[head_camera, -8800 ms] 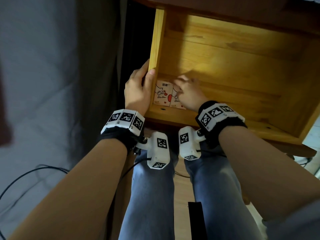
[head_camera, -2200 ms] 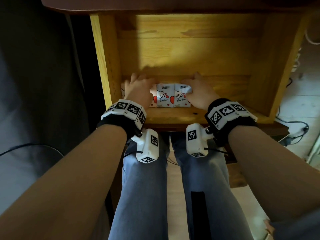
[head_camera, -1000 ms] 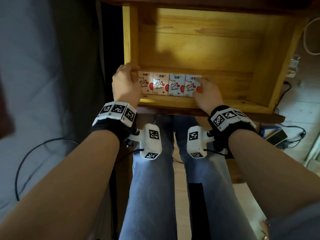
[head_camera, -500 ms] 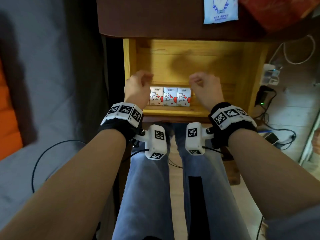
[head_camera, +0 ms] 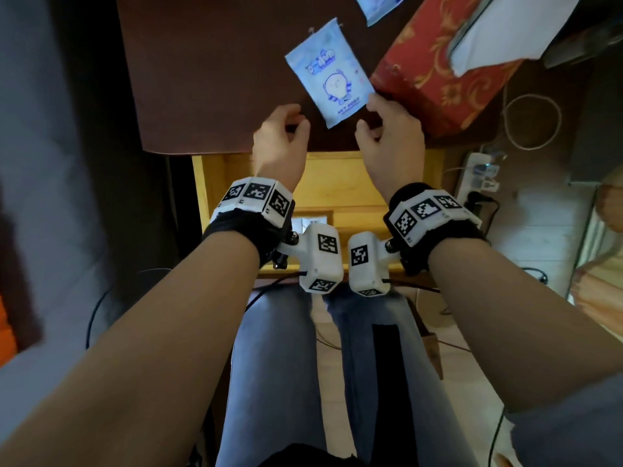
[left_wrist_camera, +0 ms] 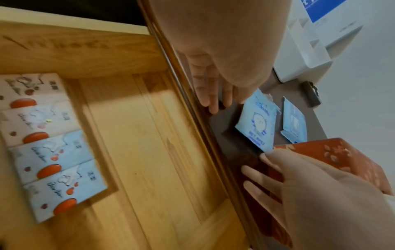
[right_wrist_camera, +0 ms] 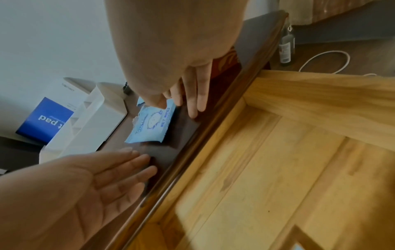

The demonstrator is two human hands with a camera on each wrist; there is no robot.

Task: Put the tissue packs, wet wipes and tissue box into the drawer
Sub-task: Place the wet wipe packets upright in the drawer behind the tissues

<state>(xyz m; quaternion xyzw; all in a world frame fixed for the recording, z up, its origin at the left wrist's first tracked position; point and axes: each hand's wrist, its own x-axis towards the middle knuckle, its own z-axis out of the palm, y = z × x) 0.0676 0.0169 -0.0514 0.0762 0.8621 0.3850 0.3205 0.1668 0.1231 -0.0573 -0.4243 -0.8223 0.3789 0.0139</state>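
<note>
Light is dim and uneven. In the head view the dark table [head_camera: 215, 72] beyond the fingers [head_camera: 296, 126] soaks up light, while the drawer [head_camera: 340, 183] below them glows warm yellow and the floor at far right is washed out. The wipes [head_camera: 332, 74] between the two sets of fingers read sharp; frame edges bend and smear. Both wrist views are soft and hazy with motion blur, the packs [left_wrist_camera: 53, 148] in the drawer smeared, the near palms pale and out of focus, and a hard shadow band across the drawer floor.

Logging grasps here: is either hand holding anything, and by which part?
Nothing is gripped: the right hand touches the wet wipes pack at its near right corner; the left hand is empty.
</note>
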